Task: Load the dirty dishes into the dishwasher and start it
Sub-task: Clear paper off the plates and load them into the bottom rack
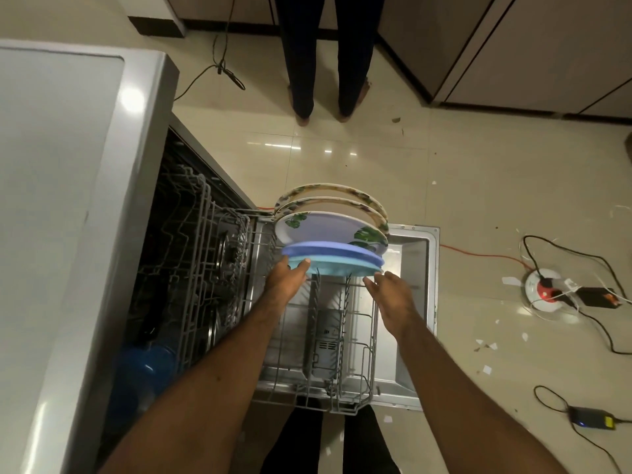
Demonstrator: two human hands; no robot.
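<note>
Turquoise plastic, round and flat: that plate (342,266) stands on edge at our fingertips, the nearest of five in the grey wire lower rack (371,336), which is pulled out over the open steel dishwasher door (417,254). Our left hand (290,273) grips its left rim, the thumb lying on the near face and the other fingers curled behind. Our right hand (393,292) hovers at the right rim with its fingers (371,283) loosely bent and slightly apart; we cannot tell whether they touch the plate. Just beyond our fingers stands a periwinkle-blue plate (331,249), then a white plate printed with green leaves (325,229), then two cream plates with floral rims (328,204). To the left of our left fingers, inside the machine, a second grey wire rack (205,251) holds steel ware. Far past the plates another person's dark-trousered legs (325,63) stand on the tiled floor. Well right of our right fingers lies a red-and-white round socket (547,289) with black cables.
</note>
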